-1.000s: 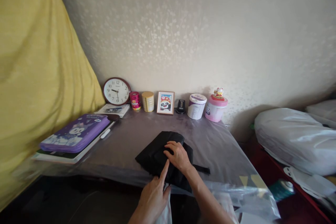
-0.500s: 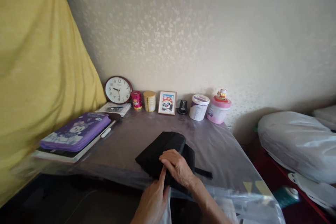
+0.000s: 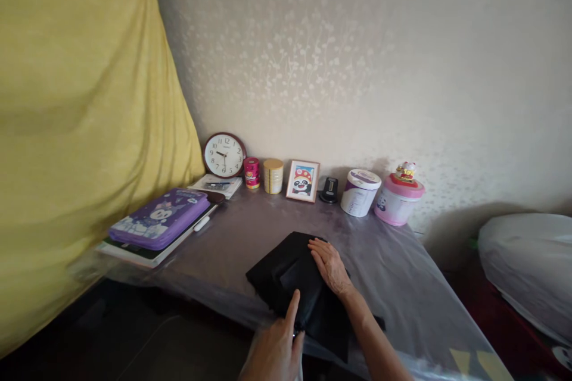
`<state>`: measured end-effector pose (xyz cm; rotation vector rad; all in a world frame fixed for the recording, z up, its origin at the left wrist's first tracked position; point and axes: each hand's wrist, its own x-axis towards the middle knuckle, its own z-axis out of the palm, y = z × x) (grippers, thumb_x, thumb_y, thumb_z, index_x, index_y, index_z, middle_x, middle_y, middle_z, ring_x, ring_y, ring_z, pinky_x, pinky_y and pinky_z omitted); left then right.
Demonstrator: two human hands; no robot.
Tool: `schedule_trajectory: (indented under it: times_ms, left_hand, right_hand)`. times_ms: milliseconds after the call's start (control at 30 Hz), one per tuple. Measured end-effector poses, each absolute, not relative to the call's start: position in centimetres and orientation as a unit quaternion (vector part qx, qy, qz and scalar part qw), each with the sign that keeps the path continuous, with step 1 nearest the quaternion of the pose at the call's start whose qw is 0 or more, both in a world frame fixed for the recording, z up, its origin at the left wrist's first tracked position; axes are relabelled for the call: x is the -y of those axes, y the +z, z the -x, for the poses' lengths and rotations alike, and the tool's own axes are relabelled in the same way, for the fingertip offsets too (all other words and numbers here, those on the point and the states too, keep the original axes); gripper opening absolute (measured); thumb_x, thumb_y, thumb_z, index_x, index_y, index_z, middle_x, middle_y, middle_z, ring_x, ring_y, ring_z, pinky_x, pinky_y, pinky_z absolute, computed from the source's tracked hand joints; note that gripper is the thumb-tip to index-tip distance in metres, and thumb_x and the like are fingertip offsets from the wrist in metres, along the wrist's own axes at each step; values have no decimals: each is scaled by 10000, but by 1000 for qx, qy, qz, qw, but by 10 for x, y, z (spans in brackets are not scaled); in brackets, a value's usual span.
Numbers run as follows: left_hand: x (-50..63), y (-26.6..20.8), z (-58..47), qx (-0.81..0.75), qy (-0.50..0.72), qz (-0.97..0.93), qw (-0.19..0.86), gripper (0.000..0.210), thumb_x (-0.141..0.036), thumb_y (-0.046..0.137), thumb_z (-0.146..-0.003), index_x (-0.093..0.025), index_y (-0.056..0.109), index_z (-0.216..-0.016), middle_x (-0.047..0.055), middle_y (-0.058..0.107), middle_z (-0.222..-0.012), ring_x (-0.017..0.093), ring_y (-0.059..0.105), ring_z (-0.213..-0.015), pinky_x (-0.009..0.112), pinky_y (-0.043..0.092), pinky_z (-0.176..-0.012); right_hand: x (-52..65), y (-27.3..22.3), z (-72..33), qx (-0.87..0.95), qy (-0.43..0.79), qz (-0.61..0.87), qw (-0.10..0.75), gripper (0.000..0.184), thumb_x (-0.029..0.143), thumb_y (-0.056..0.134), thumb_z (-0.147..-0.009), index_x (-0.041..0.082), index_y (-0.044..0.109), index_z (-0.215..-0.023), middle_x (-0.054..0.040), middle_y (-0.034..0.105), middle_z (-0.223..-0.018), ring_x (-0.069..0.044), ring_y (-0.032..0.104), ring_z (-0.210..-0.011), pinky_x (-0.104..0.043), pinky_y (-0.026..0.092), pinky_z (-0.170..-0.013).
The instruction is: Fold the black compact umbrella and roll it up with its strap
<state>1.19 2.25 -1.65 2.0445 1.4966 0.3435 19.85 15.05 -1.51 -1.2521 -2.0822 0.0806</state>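
A black folded umbrella (image 3: 283, 271) lies at the front of the table, its loose fabric panels spread out and a strap poking out on the right. My left hand (image 3: 274, 345) grips its lower end near the front edge, index finger stretched along the fabric and thumb on the other side. A small shiny bit shows between finger and thumb; most of the handle is hidden by the hand. Flat on the upper right of the fabric rests my right hand (image 3: 329, 265), fingers extended and pressing down.
Along the wall stand a clock (image 3: 224, 155), a pink can (image 3: 251, 173), a yellow-lidded can (image 3: 273, 177), a picture frame (image 3: 302, 181), a black device (image 3: 329, 190) and two tubs (image 3: 360, 193). A purple case (image 3: 161, 218) lies on books at left, beside a yellow curtain (image 3: 89, 101).
My right hand has moved off my left fingers, up and right over the umbrella's fabric, and flattened out. The fabric is spread wider towards the lower right. The view has shifted left.
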Motion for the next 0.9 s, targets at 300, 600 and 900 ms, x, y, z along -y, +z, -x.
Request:
schedule_trajectory:
  times_ms: [300,600,900]
  left_hand:
    - [-23,-20,-12,-562,128,-767,284,613,-301,348,-891,-235,66,-1431,67,674,-967,195,622,-874,266,409,-745]
    - [-20,-3,-10,-570,136,-750,308,582,-298,332,-894,-198,124,-1429,89,653,-1090,188,620,-944,234,401,-796]
    - [-15,-3,-9,-564,144,-752,309,567,-302,317,-909,-177,120,-1426,105,640,-1107,182,606,-995,238,411,-819]
  right_hand:
    - [-161,-21,-209,702,-72,595,386,418,311,298,-924,86,573,-1144,-187,590,-1166,-272,526,-1121,-479,411,-935]
    - [-125,-14,-186,770,-9,518,372,314,210,382,-893,171,593,-1123,-100,575,-1216,-216,477,-1183,-444,342,-1015]
    - [-105,-26,-266,511,160,726,431,286,235,444,-805,165,614,-1024,-92,668,-998,-208,620,-964,-332,488,-834]
